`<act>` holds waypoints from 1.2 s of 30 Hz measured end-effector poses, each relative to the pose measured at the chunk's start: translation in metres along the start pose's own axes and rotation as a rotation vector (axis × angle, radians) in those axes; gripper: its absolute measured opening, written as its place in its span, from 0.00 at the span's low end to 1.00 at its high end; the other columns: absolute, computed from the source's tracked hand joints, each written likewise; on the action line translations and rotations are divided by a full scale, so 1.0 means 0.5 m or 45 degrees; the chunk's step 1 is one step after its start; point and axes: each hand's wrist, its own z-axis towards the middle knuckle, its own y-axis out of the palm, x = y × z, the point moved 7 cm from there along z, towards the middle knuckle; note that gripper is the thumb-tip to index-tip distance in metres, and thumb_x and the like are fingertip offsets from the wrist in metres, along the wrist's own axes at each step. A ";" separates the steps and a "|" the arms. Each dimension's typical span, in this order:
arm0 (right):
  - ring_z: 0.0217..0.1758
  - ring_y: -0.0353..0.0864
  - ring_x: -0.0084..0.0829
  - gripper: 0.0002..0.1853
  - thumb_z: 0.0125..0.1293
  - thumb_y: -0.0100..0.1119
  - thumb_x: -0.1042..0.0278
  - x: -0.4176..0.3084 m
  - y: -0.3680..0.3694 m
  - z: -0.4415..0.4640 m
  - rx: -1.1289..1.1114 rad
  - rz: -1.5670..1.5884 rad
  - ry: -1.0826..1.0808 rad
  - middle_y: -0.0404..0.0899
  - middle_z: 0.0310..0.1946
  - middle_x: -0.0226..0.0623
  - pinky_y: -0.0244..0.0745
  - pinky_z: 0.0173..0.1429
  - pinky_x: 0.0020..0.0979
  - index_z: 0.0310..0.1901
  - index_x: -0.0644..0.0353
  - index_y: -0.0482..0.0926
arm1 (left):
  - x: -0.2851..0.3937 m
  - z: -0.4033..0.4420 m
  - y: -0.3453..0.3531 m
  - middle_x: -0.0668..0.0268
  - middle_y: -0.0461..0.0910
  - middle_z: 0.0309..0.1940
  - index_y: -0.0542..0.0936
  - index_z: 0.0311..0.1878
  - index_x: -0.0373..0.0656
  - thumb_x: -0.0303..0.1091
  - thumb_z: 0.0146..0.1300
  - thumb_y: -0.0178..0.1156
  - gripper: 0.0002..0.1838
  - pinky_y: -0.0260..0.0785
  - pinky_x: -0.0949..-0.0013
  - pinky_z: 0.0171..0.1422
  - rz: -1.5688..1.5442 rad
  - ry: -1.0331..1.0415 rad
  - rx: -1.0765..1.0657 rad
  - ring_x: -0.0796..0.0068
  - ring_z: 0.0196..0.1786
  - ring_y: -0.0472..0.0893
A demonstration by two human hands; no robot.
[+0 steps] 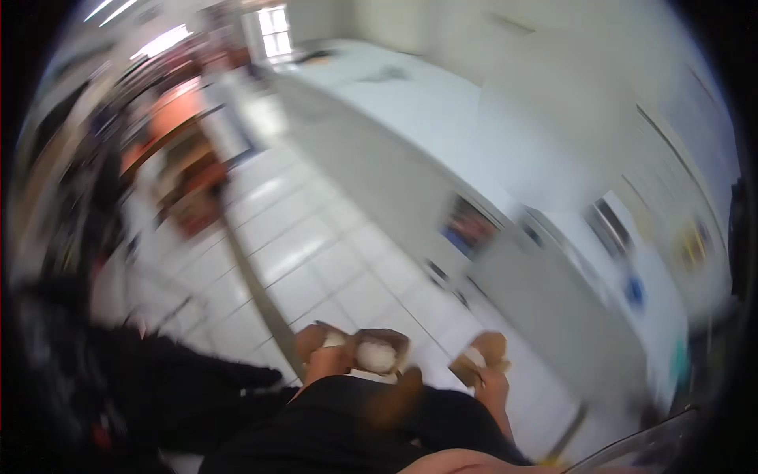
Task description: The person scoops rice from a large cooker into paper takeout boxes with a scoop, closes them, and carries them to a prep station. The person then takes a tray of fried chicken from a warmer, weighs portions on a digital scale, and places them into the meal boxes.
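Note:
Low in the head view, my left hand (328, 362) is closed on a small brown cardboard box (308, 341) with something white inside. Right beside that hand is another open cardboard box (400, 346), which holds a rounded white item (377, 357); I cannot tell whether the hand grips this one too. My right hand (493, 385) is closed on a third cardboard box (491, 345), tilted, with a white patch showing in it. Motion blur hides the finger details. A blurred brown shape (407, 387) appears in front of my dark clothing.
White tiled floor (296, 245) runs ahead, crossed by a dark strip (257, 288). A long light counter (426, 118) stands along the right wall. On the left are cardboard boxes (193, 209), an orange surface (175, 110) and blurred racks. Black fabric (181, 387) lies near my left side.

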 end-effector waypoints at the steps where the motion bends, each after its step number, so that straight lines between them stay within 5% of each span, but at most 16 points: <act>1: 0.35 0.78 0.47 0.09 0.46 0.58 0.80 -0.004 0.023 0.108 -0.062 -0.056 -0.188 0.79 0.29 0.44 0.72 0.43 0.45 0.32 0.60 0.80 | -0.027 0.028 -0.031 0.51 0.80 0.24 0.82 0.30 0.44 0.38 0.49 0.63 0.09 0.72 0.53 0.40 -0.086 -0.127 0.127 0.49 0.34 0.81; 5: 0.33 0.77 0.48 0.09 0.43 0.57 0.81 -0.064 -0.044 0.347 -0.164 0.037 -0.784 0.77 0.26 0.45 0.71 0.39 0.45 0.30 0.61 0.78 | 0.042 -0.079 -0.125 0.47 0.79 0.26 0.81 0.31 0.40 0.36 0.55 0.59 0.09 0.71 0.50 0.40 -0.264 -0.419 0.393 0.46 0.33 0.80; 9: 0.33 0.77 0.48 0.09 0.43 0.58 0.80 -0.240 0.067 0.658 -0.263 0.021 -1.041 0.76 0.26 0.45 0.71 0.38 0.44 0.30 0.61 0.77 | -0.057 0.041 -0.233 0.46 0.78 0.26 0.81 0.30 0.38 0.36 0.56 0.59 0.10 0.71 0.49 0.40 -0.283 -0.625 0.555 0.45 0.33 0.80; 12: 0.34 0.77 0.49 0.09 0.44 0.59 0.79 -0.388 0.292 0.894 -0.329 -0.016 -1.016 0.77 0.27 0.45 0.71 0.39 0.44 0.31 0.61 0.78 | -0.311 0.257 -0.252 0.45 0.78 0.25 0.81 0.30 0.37 0.34 0.56 0.59 0.09 0.71 0.48 0.39 -0.217 -0.648 0.652 0.45 0.33 0.80; 15: 0.33 0.77 0.51 0.10 0.49 0.59 0.80 -0.500 0.345 1.042 -0.277 0.135 -0.872 0.77 0.28 0.47 0.72 0.37 0.44 0.35 0.62 0.78 | -0.350 0.405 -0.390 0.45 0.77 0.24 0.80 0.29 0.34 0.31 0.58 0.56 0.09 0.70 0.49 0.38 -0.204 -0.732 0.633 0.44 0.32 0.79; 23: 0.33 0.77 0.50 0.02 0.50 0.59 0.76 -0.656 0.581 1.391 -0.381 0.089 -0.587 0.77 0.26 0.46 0.71 0.38 0.45 0.27 0.61 0.77 | -0.575 0.833 -0.627 0.47 0.78 0.24 0.80 0.28 0.36 0.32 0.57 0.56 0.10 0.70 0.50 0.38 -0.165 -0.734 0.604 0.46 0.32 0.79; 27: 0.31 0.77 0.50 0.01 0.48 0.58 0.77 -0.790 0.773 1.620 -0.534 -0.020 -0.762 0.77 0.24 0.45 0.72 0.36 0.45 0.24 0.61 0.76 | -0.725 1.054 -0.723 0.47 0.78 0.25 0.81 0.31 0.36 0.36 0.56 0.59 0.11 0.70 0.51 0.38 -0.268 -0.732 0.686 0.46 0.33 0.79; 31: 0.32 0.78 0.48 0.04 0.45 0.58 0.78 -1.020 1.006 1.898 -0.640 -0.060 -1.100 0.77 0.25 0.44 0.73 0.37 0.45 0.25 0.60 0.77 | -0.873 1.251 -0.792 0.47 0.78 0.25 0.81 0.30 0.36 0.38 0.57 0.59 0.13 0.70 0.51 0.38 -0.290 -1.010 0.713 0.46 0.32 0.79; 36: 0.35 0.78 0.48 0.09 0.43 0.59 0.81 -1.404 1.244 2.210 -0.682 0.175 -1.431 0.77 0.27 0.42 0.73 0.39 0.44 0.29 0.60 0.78 | -1.050 1.494 -0.938 0.48 0.78 0.22 0.81 0.28 0.34 0.38 0.58 0.58 0.14 0.71 0.51 0.39 -0.290 -1.159 0.737 0.47 0.30 0.80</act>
